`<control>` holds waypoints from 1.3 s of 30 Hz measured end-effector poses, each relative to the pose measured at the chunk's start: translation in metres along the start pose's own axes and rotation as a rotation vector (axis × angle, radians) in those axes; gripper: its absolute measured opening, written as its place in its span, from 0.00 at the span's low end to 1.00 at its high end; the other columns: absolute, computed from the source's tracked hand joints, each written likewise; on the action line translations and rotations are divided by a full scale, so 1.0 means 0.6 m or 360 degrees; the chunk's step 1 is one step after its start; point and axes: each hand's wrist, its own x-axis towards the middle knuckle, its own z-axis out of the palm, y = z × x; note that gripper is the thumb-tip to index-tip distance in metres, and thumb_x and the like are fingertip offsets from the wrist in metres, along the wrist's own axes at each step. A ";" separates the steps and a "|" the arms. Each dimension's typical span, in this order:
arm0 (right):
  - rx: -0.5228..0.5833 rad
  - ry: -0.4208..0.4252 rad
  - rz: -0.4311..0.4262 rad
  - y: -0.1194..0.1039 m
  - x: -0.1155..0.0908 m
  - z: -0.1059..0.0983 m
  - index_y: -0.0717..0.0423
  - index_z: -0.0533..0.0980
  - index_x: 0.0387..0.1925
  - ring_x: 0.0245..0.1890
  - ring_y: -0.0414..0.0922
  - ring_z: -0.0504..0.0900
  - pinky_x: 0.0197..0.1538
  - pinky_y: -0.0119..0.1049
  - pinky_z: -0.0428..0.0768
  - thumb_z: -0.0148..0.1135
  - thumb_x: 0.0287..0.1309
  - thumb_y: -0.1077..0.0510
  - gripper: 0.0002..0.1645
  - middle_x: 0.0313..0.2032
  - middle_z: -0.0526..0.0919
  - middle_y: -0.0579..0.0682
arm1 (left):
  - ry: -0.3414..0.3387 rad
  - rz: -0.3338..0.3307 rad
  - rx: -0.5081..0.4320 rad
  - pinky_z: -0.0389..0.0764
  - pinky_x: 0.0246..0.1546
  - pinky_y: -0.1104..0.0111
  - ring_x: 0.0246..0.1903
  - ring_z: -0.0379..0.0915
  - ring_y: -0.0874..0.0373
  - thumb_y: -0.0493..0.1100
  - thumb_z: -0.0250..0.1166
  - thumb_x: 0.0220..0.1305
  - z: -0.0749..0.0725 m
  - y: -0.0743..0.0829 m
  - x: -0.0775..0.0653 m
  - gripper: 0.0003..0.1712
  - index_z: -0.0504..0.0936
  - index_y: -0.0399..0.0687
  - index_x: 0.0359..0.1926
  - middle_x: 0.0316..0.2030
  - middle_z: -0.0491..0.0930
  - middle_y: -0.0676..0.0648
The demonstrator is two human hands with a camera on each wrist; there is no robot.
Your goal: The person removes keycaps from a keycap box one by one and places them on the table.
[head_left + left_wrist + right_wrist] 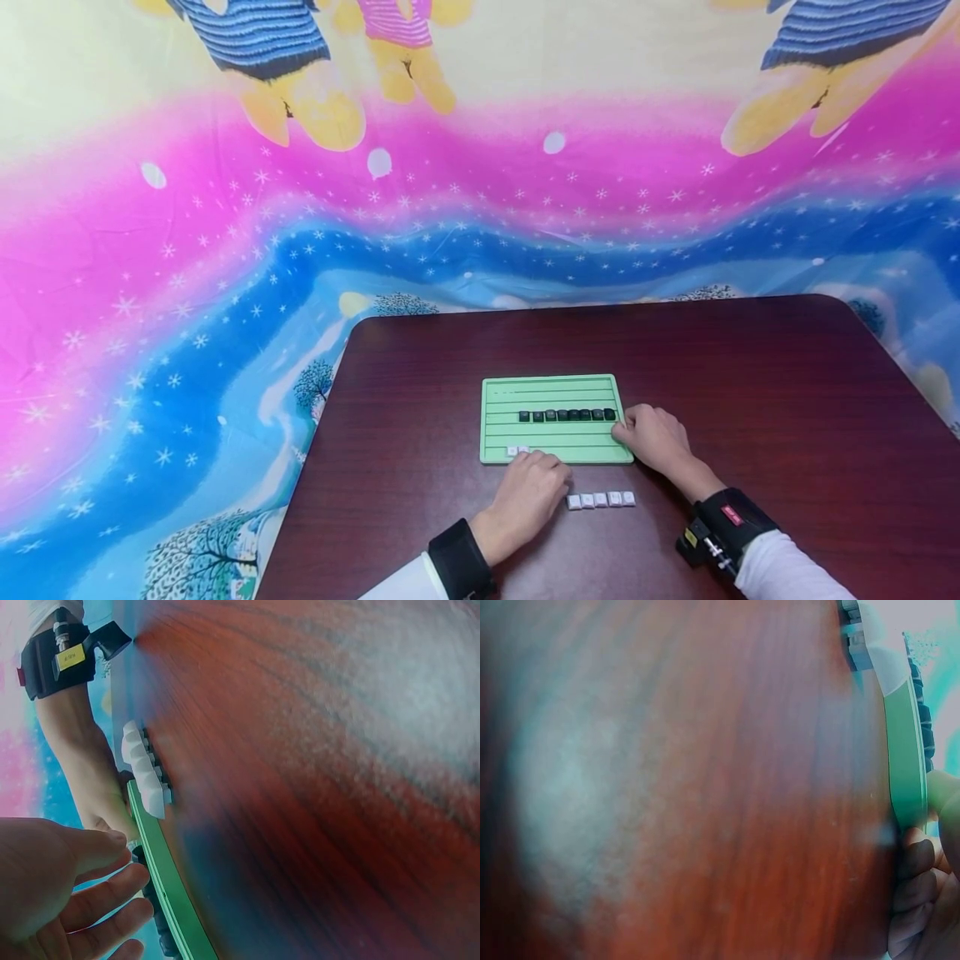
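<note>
A green grooved board (555, 447) lies on the table. My right hand (656, 437) grips its right edge; in the right wrist view the thumb is over the rim and the fingers curl beside it. Across the board's middle runs a row of several black keycaps (573, 415). Two white keycaps (512, 451) sit in the front-left groove. My left hand (528, 492) is by the board's front edge, just behind those two. Its fingers are loosely bent and apart in the left wrist view, with nothing seen between them. Several white keycaps (601, 500) stand in a row to its right.
The dark red-brown wooden table (420, 400) has rounded far corners. Behind it hangs a colourful printed cloth (480, 192) with snowflakes and cartoon figures. Black bands with small devices wrap both wrists, such as the right wristband (733, 517).
</note>
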 end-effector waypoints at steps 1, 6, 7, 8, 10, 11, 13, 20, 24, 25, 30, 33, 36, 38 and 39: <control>0.0002 0.0006 -0.0002 0.000 0.000 0.000 0.48 0.55 0.09 0.13 0.39 0.49 0.17 0.33 0.49 0.56 0.43 0.54 0.20 0.10 0.51 0.40 | 0.0003 -0.0005 0.0001 0.69 0.35 0.73 0.34 0.73 0.65 0.50 0.62 0.58 0.000 -0.001 0.000 0.06 0.83 0.59 0.35 0.34 0.81 0.59; 0.0004 0.0017 -0.0009 -0.001 -0.001 -0.001 0.48 0.55 0.09 0.13 0.39 0.50 0.17 0.33 0.50 0.56 0.43 0.54 0.21 0.10 0.51 0.39 | 0.0042 -0.0013 0.0015 0.69 0.34 0.73 0.35 0.74 0.65 0.49 0.62 0.58 -0.002 -0.005 0.000 0.06 0.84 0.59 0.36 0.34 0.81 0.59; 0.0003 0.0014 -0.0008 -0.001 -0.001 -0.001 0.48 0.55 0.09 0.13 0.39 0.50 0.17 0.33 0.50 0.56 0.43 0.54 0.21 0.10 0.51 0.39 | 0.0052 -0.0016 0.0016 0.69 0.34 0.73 0.35 0.74 0.65 0.49 0.62 0.58 -0.004 -0.006 0.000 0.07 0.84 0.59 0.36 0.34 0.81 0.59; 0.0002 0.0007 -0.0007 0.000 -0.001 0.000 0.48 0.55 0.09 0.13 0.39 0.50 0.17 0.33 0.50 0.56 0.43 0.54 0.21 0.10 0.52 0.39 | 0.0061 -0.0019 0.0016 0.69 0.34 0.73 0.35 0.74 0.65 0.49 0.62 0.58 -0.004 -0.008 0.001 0.07 0.84 0.58 0.36 0.34 0.81 0.59; 0.0001 -0.0003 -0.0002 0.000 0.000 0.000 0.48 0.55 0.09 0.13 0.39 0.50 0.17 0.33 0.49 0.56 0.43 0.54 0.21 0.10 0.52 0.40 | 0.0068 -0.0030 0.0006 0.70 0.34 0.72 0.35 0.74 0.65 0.49 0.63 0.58 -0.005 -0.011 0.001 0.07 0.84 0.58 0.37 0.34 0.81 0.59; 0.0003 -0.0008 0.0000 -0.001 0.000 0.000 0.48 0.55 0.09 0.13 0.39 0.50 0.17 0.33 0.49 0.56 0.43 0.54 0.21 0.10 0.52 0.40 | 0.0067 -0.0038 -0.0003 0.70 0.34 0.72 0.35 0.74 0.65 0.49 0.63 0.57 -0.005 -0.012 0.001 0.07 0.84 0.58 0.37 0.34 0.81 0.59; 0.0005 -0.0017 0.0008 -0.001 0.000 0.001 0.48 0.55 0.09 0.13 0.39 0.49 0.17 0.33 0.49 0.56 0.43 0.53 0.20 0.10 0.52 0.40 | 0.0060 -0.0056 -0.0012 0.70 0.34 0.72 0.35 0.74 0.64 0.50 0.63 0.57 -0.007 -0.015 0.001 0.07 0.84 0.58 0.37 0.34 0.81 0.59; 0.0016 -0.0023 0.0014 -0.001 0.000 0.001 0.48 0.55 0.10 0.13 0.40 0.49 0.17 0.33 0.49 0.55 0.43 0.53 0.20 0.10 0.52 0.40 | 0.0012 -0.0105 -0.0008 0.70 0.35 0.72 0.35 0.73 0.64 0.50 0.63 0.57 -0.009 -0.023 0.002 0.08 0.83 0.57 0.37 0.34 0.80 0.58; 0.0017 -0.0021 0.0015 0.000 0.000 0.001 0.48 0.55 0.10 0.13 0.40 0.49 0.17 0.33 0.49 0.55 0.43 0.53 0.20 0.10 0.51 0.40 | -0.0019 -0.0121 -0.0001 0.71 0.36 0.71 0.35 0.73 0.63 0.51 0.63 0.57 -0.008 -0.028 0.002 0.09 0.83 0.57 0.37 0.35 0.80 0.58; 0.0016 -0.0020 0.0016 -0.001 0.000 0.001 0.48 0.55 0.10 0.13 0.40 0.49 0.17 0.33 0.49 0.55 0.43 0.53 0.20 0.10 0.51 0.40 | -0.0022 -0.0122 0.0002 0.71 0.36 0.70 0.36 0.74 0.63 0.51 0.63 0.57 -0.008 -0.029 0.002 0.09 0.83 0.57 0.38 0.35 0.81 0.58; 0.0025 -0.0013 0.0008 -0.001 0.000 0.001 0.48 0.55 0.10 0.13 0.40 0.48 0.18 0.33 0.48 0.55 0.43 0.54 0.20 0.10 0.51 0.40 | -0.0009 -0.0127 0.0008 0.72 0.37 0.69 0.38 0.74 0.63 0.51 0.63 0.57 -0.007 -0.034 0.001 0.10 0.83 0.56 0.39 0.37 0.81 0.57; 0.0028 -0.0006 -0.0004 0.000 0.000 0.000 0.48 0.54 0.09 0.13 0.40 0.48 0.18 0.33 0.48 0.56 0.44 0.54 0.21 0.10 0.50 0.40 | 0.0000 -0.0128 0.0001 0.72 0.37 0.69 0.38 0.74 0.62 0.51 0.63 0.57 -0.007 -0.036 0.000 0.10 0.83 0.56 0.39 0.37 0.81 0.57; 0.0027 0.0005 -0.0014 -0.001 0.000 -0.001 0.48 0.54 0.09 0.13 0.40 0.48 0.18 0.33 0.49 0.56 0.44 0.54 0.21 0.10 0.50 0.40 | 0.0000 -0.0124 -0.0004 0.71 0.37 0.69 0.38 0.74 0.62 0.51 0.63 0.57 -0.007 -0.036 0.000 0.10 0.83 0.56 0.39 0.37 0.81 0.57; 0.0022 0.0009 -0.0022 0.000 0.000 -0.001 0.48 0.54 0.09 0.13 0.40 0.49 0.18 0.33 0.49 0.56 0.44 0.54 0.22 0.10 0.51 0.40 | -0.0007 -0.0126 -0.0008 0.71 0.37 0.69 0.38 0.74 0.62 0.51 0.63 0.57 -0.007 -0.037 -0.001 0.11 0.83 0.56 0.39 0.37 0.81 0.57; 0.0020 0.0008 -0.0022 0.000 0.000 -0.001 0.48 0.54 0.09 0.13 0.40 0.49 0.18 0.33 0.49 0.56 0.44 0.54 0.22 0.10 0.51 0.40 | -0.0010 -0.0129 -0.0011 0.71 0.37 0.69 0.38 0.74 0.62 0.51 0.63 0.57 -0.007 -0.037 -0.001 0.11 0.83 0.56 0.39 0.37 0.81 0.57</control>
